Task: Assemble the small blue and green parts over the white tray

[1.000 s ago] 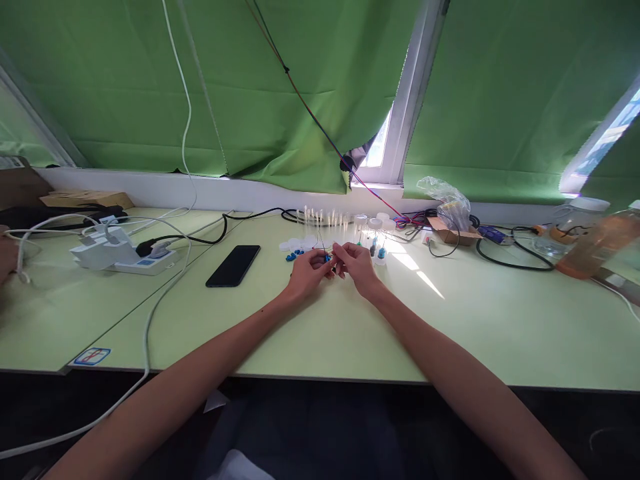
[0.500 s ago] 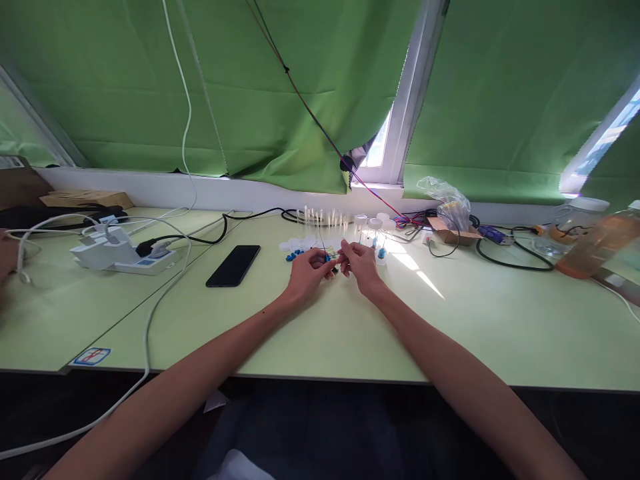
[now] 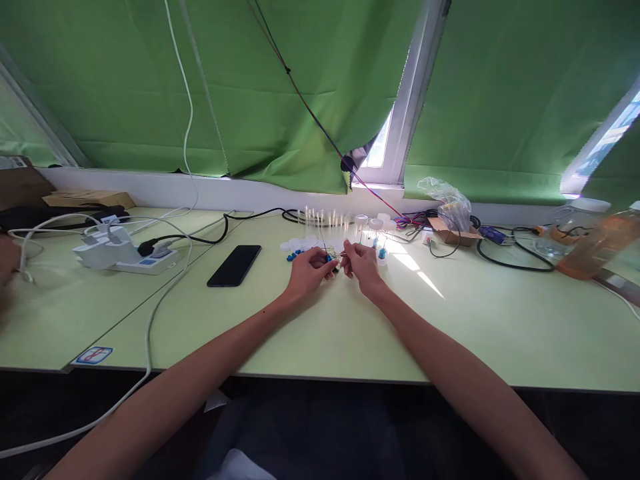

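Observation:
My left hand (image 3: 307, 272) is closed in a pinch on a small blue piece (image 3: 329, 258) with a thin dark rod (image 3: 324, 241) standing up from it. Close by on the right, my right hand (image 3: 362, 268) has thumb and fingers pressed together; whatever they hold is too small to make out. Fine wire-like bits show between the two hands. Several small blue pieces (image 3: 294, 255) lie beside my left fingers. Behind the hands stand several clear tubes (image 3: 340, 221), and right of them a clear vial (image 3: 382, 255) with something blue inside.
A black phone (image 3: 234, 266) lies left of my arms, with a white power strip (image 3: 150, 263) and cables beyond. To the right are a small cardboard box (image 3: 457, 233), a purple-blue connector (image 3: 494, 234) and an orange-tinted bottle (image 3: 597, 243). Part of another person (image 3: 7, 257) shows at the left edge.
My right hand has shifted slightly right, its fingertips a little farther from my left hand. The left hand keeps its pinch; the view has moved slightly.

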Demonstrator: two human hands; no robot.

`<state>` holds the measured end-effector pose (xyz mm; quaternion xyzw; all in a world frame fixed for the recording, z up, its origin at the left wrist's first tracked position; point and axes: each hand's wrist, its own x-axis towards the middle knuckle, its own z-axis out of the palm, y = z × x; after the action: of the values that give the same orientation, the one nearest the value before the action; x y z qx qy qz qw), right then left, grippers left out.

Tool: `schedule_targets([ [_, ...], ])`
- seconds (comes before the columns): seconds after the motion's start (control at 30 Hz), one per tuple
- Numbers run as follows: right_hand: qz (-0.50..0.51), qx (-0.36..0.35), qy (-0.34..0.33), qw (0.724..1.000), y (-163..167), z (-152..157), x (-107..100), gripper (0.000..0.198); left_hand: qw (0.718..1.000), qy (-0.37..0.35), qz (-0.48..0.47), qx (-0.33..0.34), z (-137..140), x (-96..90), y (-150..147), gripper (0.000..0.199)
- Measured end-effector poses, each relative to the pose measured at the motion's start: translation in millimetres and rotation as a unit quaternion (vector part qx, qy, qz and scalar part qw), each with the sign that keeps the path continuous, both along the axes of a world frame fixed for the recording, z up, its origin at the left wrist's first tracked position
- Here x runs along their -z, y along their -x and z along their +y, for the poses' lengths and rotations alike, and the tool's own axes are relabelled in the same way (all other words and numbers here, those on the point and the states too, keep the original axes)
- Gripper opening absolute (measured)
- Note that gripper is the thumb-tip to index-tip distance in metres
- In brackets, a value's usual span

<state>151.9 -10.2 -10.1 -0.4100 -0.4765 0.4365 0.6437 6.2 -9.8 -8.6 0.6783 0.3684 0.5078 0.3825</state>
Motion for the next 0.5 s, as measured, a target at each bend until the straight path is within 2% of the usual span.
schedule_targets([
  [0.33,-0.026,0.018,0.012,0.999,0.4,-4.0,-4.1,0.052,1.0,0.002,-0.003,-0.001,-0.8,-1.7,-0.2,0.037],
  [0.5,-0.096,0.061,-0.037,0.993,2.3,-3.0,-1.4,0.05,1.0,0.017,-0.007,-0.002,1.6,-0.6,-0.7,0.039],
])
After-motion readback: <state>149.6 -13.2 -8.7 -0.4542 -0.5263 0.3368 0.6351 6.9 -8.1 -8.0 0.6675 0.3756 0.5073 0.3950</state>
